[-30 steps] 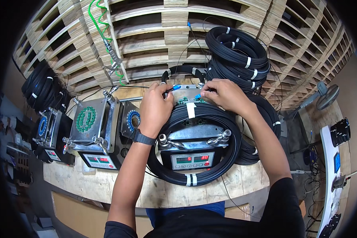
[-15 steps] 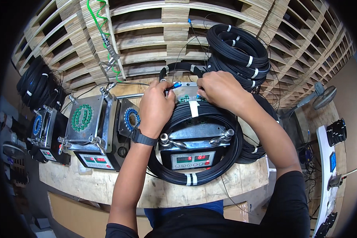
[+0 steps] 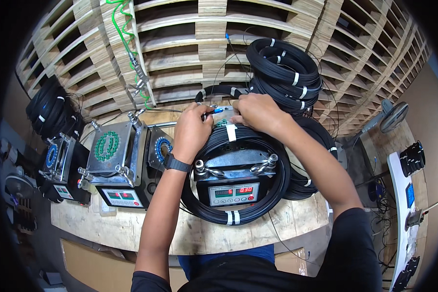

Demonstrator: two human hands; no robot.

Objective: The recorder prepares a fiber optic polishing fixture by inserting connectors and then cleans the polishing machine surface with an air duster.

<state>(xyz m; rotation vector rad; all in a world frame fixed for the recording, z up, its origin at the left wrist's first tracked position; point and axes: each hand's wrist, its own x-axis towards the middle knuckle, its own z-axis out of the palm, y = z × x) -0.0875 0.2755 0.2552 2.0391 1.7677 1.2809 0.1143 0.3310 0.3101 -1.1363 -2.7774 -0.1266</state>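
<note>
Looking down from head height, a wall of stacked wooden pallets (image 3: 219, 48) fills the background, with a worn wooden table (image 3: 131, 228) curving below it. On the table's middle sits a winding machine (image 3: 234, 182) with two red number displays and two wing nuts, and a large coil of black cable (image 3: 238, 216) circles it, bound with white tape. A second machine (image 3: 116, 160) with a ring of green fittings stands just to its left, and a third (image 3: 58, 163) sits further left. Behind the coil on the right, a stack of finished black coils (image 3: 282, 65) leans against the pallets; more coils (image 3: 51, 109) lie at far left. A green spiral hose (image 3: 126, 39) hangs down the pallets. Both forearms reach up from the lower edge. The left hand (image 3: 192, 129), with a dark watch (image 3: 176, 163) on its wrist, pinches a small blue connector (image 3: 218, 110) at the coil's far edge. The right hand (image 3: 258, 113) is curled on the coil's top just beside it, fingers pressing the cable.
</note>
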